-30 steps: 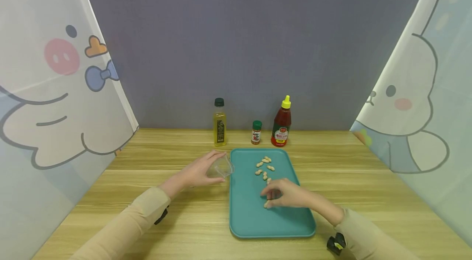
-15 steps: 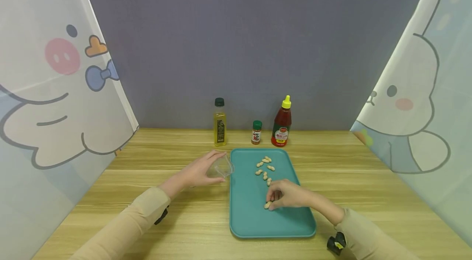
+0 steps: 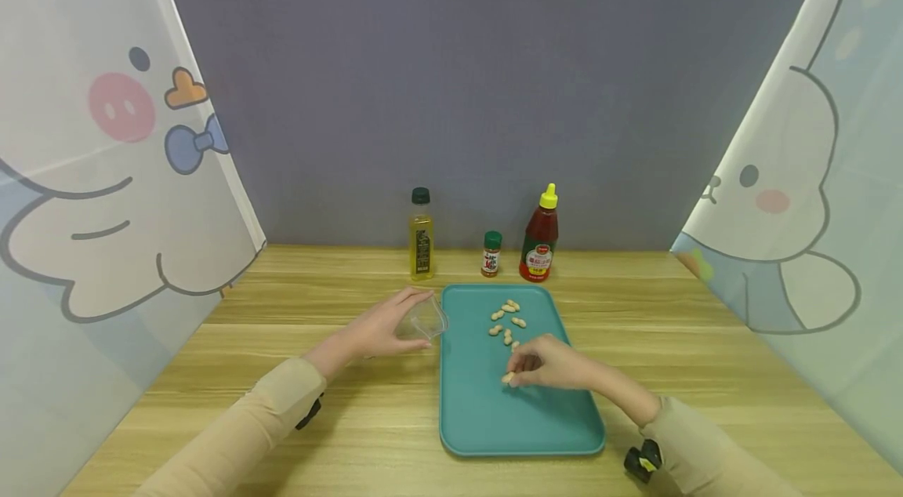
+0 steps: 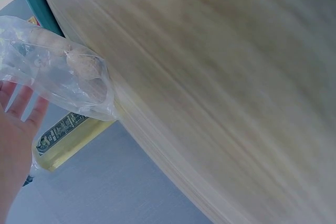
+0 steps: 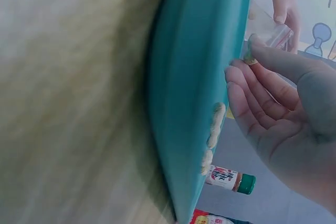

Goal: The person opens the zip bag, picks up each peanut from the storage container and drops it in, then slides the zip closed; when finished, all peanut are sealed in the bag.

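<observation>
My left hand [image 3: 384, 328] holds a clear plastic zip bag [image 3: 427, 319] beside the left edge of the teal tray [image 3: 480, 422], with the bag's mouth spread toward the tray. Several peanuts [image 4: 84, 66] show through the bag in the left wrist view. Over the middle of the tray, my right hand [image 3: 553, 364] pinches one peanut [image 3: 507, 379] between thumb and fingertips. That peanut [image 5: 250, 57] also shows in the right wrist view, partly covered by the thumb. Farther up the tray lie several loose peanuts [image 3: 519, 322], one partly hidden behind my right hand.
Behind the tray stand a bottle of yellow oil [image 3: 421, 242], a small green-capped spice jar [image 3: 491, 254] and a red sauce bottle [image 3: 540, 238] with a yellow tip. A grey panel [image 3: 466, 89] rises at the table's back, with printed cloths at both sides.
My right hand has closed on the near peanut and shifted slightly up and away with it. The left hand and bag have stayed in place.
</observation>
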{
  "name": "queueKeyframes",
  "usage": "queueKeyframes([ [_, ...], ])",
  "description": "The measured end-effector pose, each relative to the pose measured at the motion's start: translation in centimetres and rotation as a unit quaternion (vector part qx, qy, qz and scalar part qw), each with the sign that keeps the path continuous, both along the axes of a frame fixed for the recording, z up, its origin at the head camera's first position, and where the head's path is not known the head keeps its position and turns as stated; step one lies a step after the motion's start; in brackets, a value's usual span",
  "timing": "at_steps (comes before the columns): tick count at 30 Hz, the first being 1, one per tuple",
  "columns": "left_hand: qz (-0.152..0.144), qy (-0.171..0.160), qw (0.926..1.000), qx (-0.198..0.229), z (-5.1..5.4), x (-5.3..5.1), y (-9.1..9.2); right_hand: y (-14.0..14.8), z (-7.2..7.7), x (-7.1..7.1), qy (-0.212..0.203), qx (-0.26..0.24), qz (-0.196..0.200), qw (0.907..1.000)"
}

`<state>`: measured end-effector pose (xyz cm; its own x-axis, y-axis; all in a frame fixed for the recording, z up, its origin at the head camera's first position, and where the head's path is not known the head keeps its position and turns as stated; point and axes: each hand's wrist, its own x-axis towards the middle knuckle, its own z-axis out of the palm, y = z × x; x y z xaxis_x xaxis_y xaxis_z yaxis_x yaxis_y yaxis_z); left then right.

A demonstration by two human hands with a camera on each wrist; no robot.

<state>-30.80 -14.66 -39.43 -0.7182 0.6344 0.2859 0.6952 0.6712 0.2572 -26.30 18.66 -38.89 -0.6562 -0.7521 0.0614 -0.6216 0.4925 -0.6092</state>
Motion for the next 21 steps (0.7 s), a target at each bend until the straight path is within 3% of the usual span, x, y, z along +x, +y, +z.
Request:
queueKeyframes([
  [12, 0.004, -0.002, 1.0000, 0.000, 0.1, 0.1, 0.0, -1.9, 1.5, -1.1, 0.076, -0.016, 0.003, 0.9970],
  [21, -0.004, 0.007, 1.0000, 0.004, -0.1, -0.1, 0.0, -4.2, 2.4, -1.9, 0.107, -0.035, -0.031, 0.9931],
])
